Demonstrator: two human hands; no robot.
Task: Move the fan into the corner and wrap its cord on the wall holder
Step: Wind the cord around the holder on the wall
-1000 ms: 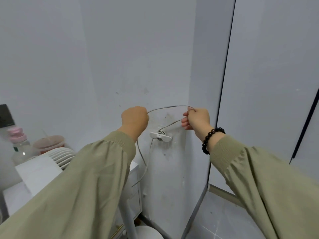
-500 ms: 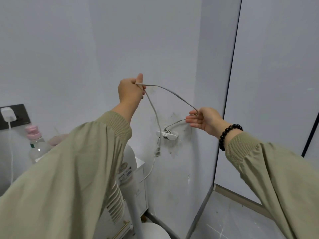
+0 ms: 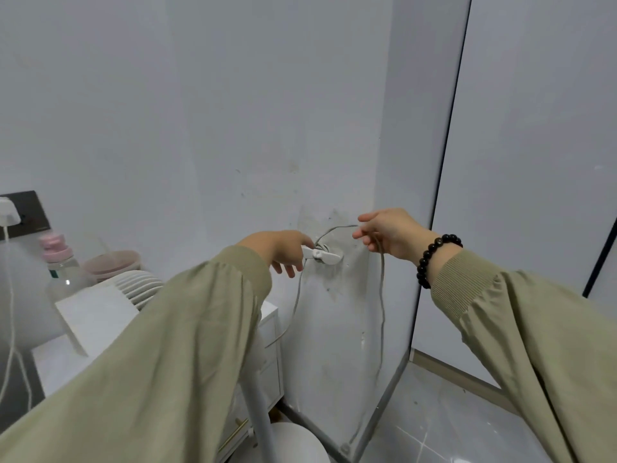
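Note:
A white wall holder (image 3: 325,256) is fixed low on the wall near the corner, with the thin grey cord (image 3: 382,295) wound behind it. My left hand (image 3: 278,250) grips the holder's left wing between thumb and fingers. My right hand (image 3: 389,234) pinches the cord just right of the holder. From there the cord arcs back to the holder, and its free length hangs toward the floor. Another strand drops from the holder toward the white fan, whose grille (image 3: 140,288), pole (image 3: 258,401) and round base (image 3: 295,442) show below my left sleeve.
A white cabinet (image 3: 271,324) stands against the wall behind the fan. On it are a white box (image 3: 91,317), a pink-capped bottle (image 3: 57,262) and a pink-lidded cup (image 3: 113,262). A dark wall socket (image 3: 28,210) holds a white plug. A dark-framed panel (image 3: 449,135) closes the right side.
My left hand has come down from head height to the holder. The cord loop between my hands is gone; the cord now hangs from my right hand.

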